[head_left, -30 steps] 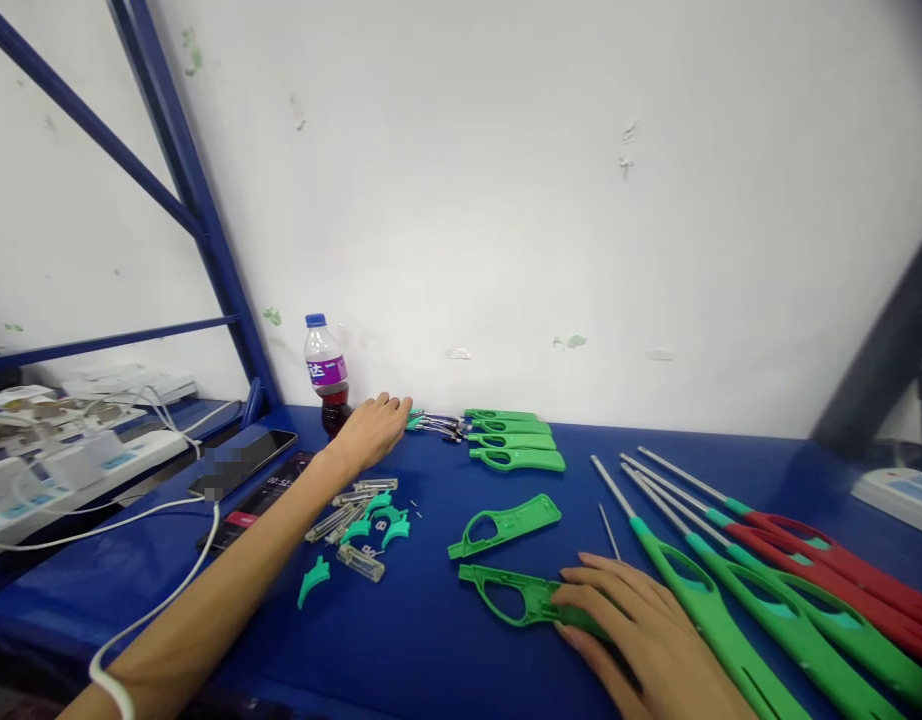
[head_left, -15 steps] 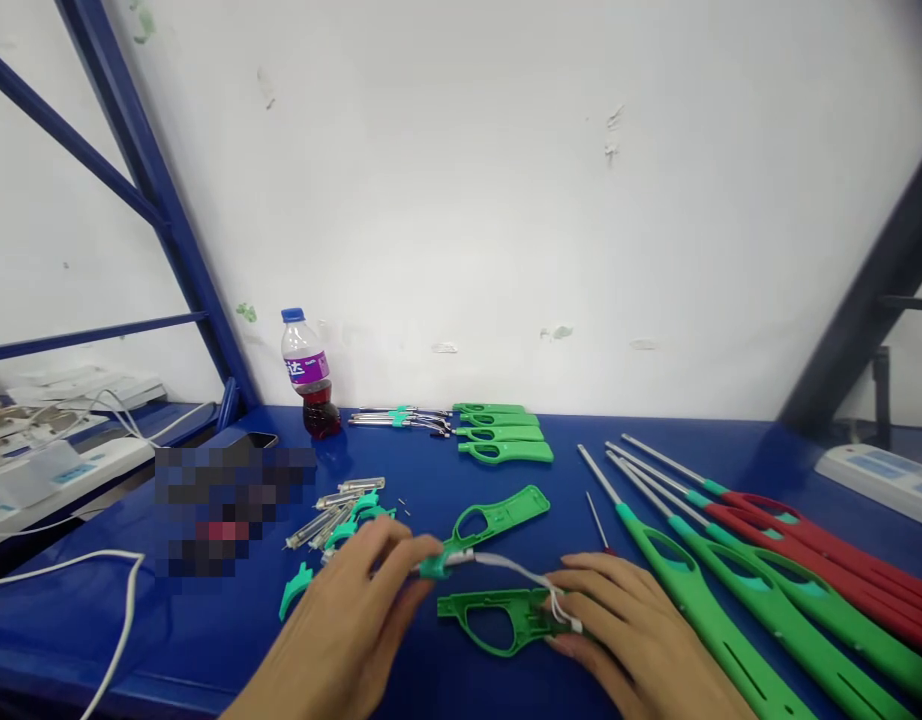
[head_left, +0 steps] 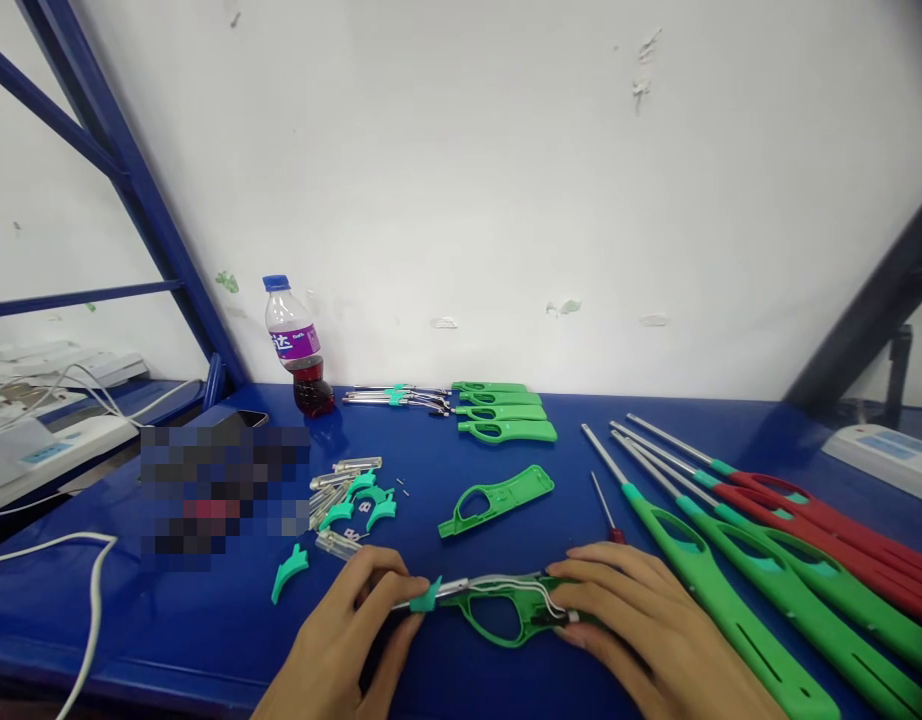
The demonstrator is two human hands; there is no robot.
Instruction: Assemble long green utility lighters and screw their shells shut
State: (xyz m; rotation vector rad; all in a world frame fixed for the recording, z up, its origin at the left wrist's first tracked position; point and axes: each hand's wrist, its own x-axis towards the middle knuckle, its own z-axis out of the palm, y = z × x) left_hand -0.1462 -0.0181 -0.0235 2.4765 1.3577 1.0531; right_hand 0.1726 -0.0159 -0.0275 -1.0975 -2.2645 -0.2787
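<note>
My left hand (head_left: 348, 635) pinches a metal lighter tube (head_left: 453, 586) near its teal collar (head_left: 425, 598). The collar end lies against the narrow tip of a green half-shell of a lighter handle (head_left: 498, 640). From the tube, white wires (head_left: 510, 583) run along the shell to a small black and white part near my right fingertips. My right hand (head_left: 648, 630) is closed around the wide end of that shell, thumb below and fingers above, covering most of it. A second green half-shell (head_left: 517, 496) lies just beyond, hollow side up.
Teal triggers (head_left: 290, 572) and clear gas tanks (head_left: 357, 465) lie to the left. Behind are more tubes (head_left: 393, 397) and green shells (head_left: 506, 430), beside a drink bottle (head_left: 296, 345). Rightward lie a screwdriver (head_left: 617, 535), green lighters (head_left: 720, 600) and red lighters (head_left: 828, 530).
My left hand has brought the tube and collar down to the shell's tip. The wires now lie along the shell instead of arching above it. The camera view has shifted slightly.
</note>
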